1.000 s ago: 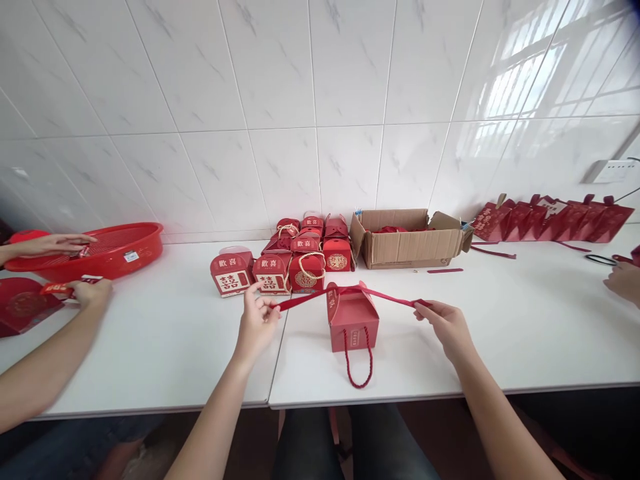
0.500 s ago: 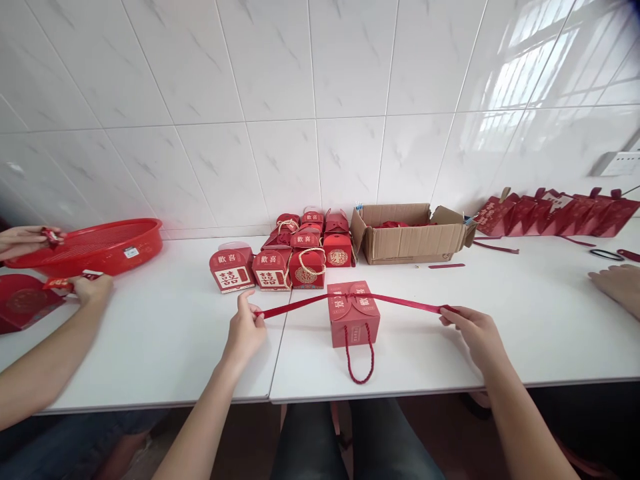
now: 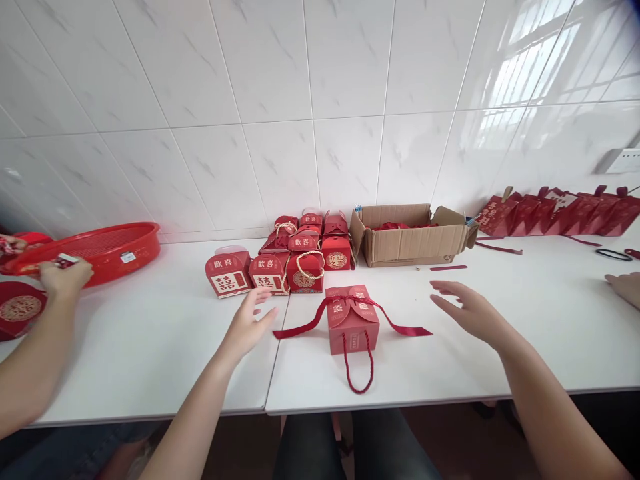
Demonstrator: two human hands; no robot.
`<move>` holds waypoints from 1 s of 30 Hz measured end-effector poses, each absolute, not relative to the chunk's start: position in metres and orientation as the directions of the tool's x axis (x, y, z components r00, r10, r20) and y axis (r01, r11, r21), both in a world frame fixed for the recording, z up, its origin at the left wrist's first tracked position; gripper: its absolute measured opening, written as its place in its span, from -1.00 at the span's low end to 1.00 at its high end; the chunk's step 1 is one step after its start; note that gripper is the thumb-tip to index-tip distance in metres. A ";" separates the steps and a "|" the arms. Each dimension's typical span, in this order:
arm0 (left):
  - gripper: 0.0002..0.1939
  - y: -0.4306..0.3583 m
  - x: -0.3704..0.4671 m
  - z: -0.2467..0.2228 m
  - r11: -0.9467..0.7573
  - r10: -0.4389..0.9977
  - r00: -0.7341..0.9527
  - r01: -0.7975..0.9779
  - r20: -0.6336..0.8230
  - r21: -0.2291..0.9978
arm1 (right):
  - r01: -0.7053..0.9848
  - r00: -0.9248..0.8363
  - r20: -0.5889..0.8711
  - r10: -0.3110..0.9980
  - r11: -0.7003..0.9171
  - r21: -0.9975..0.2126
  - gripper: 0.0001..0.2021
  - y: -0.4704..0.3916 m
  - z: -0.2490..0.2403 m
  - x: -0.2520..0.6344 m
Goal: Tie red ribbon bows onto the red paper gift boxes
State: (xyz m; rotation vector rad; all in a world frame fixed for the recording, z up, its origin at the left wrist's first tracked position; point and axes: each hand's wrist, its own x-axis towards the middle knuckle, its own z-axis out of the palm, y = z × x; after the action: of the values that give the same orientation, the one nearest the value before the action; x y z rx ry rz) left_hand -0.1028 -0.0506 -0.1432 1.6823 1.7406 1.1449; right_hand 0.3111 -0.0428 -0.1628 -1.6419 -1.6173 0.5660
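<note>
A red gift box [image 3: 353, 323] stands on the white table in front of me, its twisted cord handle [image 3: 359, 387] hanging toward the near edge. Dark red ribbon [image 3: 405, 329] is knotted across its top, and the two loose ends droop to either side onto the table. My left hand [image 3: 249, 322] is open with nothing in it, just off the ribbon's left end. To the right of the other end, my right hand [image 3: 465, 308] hovers open and holds nothing.
Several filled red boxes [image 3: 273, 270] sit grouped behind, beside a cardboard carton [image 3: 407, 245]. Red folded bags [image 3: 560, 213] line the wall at right. A red plastic basket [image 3: 145, 243] and a co-worker's hands [image 3: 65, 273] are at left; another person's hand [image 3: 624, 288] rests far right.
Both my hands have let go of the ribbon ends and opened. The stretched ribbon has dropped onto the table. The co-worker's hands at left have moved further left.
</note>
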 end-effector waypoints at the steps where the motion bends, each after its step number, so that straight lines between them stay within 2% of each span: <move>1: -0.63 -0.050 -0.092 -0.137 -0.131 0.972 -0.096 0.533 0.213 0.836 | 0.636 0.041 0.215 0.976 0.140 -0.759 -0.58 -0.040 -0.153 0.301; 4: -0.67 -0.045 -0.055 -0.126 -0.188 0.981 0.050 0.454 0.186 0.871 | 0.520 -0.240 0.198 0.950 0.298 -0.801 -0.63 -0.029 -0.131 0.265; 6: -0.67 -0.040 -0.035 -0.126 -0.185 0.982 0.109 0.469 0.152 0.863 | 0.480 -0.390 0.099 0.916 0.293 -0.826 -0.65 -0.019 -0.123 0.244; 9: -0.62 -0.032 -0.018 -0.133 -0.216 0.975 0.152 0.507 0.159 0.834 | 0.534 -0.517 -0.047 0.855 0.279 -0.798 -0.60 -0.005 -0.121 0.226; 11: -0.61 -0.029 -0.014 -0.137 -0.238 0.971 0.130 0.519 0.199 0.821 | 0.540 -0.518 -0.027 0.855 0.302 -0.785 -0.57 0.000 -0.123 0.221; 14: -0.63 -0.028 -0.012 -0.140 -0.237 0.971 0.105 0.497 0.213 0.835 | 0.457 -0.501 0.163 0.850 0.420 -0.784 -0.49 0.000 -0.128 0.217; 17: -0.67 -0.030 -0.010 -0.141 -0.224 0.974 0.132 0.424 0.185 0.877 | 0.367 -0.573 0.289 0.767 0.555 -0.747 -0.34 -0.003 -0.135 0.213; 24: -0.69 -0.031 -0.007 -0.143 -0.188 0.980 0.123 0.358 0.153 0.915 | 0.351 -0.554 0.337 0.761 0.580 -0.735 -0.42 -0.006 -0.143 0.207; 30: -0.70 -0.032 -0.004 -0.144 -0.214 0.975 0.140 0.371 0.173 0.903 | 0.364 -0.529 0.369 0.764 0.597 -0.715 -0.47 -0.009 -0.142 0.203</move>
State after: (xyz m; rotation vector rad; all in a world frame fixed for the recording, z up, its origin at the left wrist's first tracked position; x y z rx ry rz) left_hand -0.0043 -0.0316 -0.1443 1.6990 1.3096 1.0616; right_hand 0.2028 -0.0095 -0.1422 -0.8888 -2.1416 0.7546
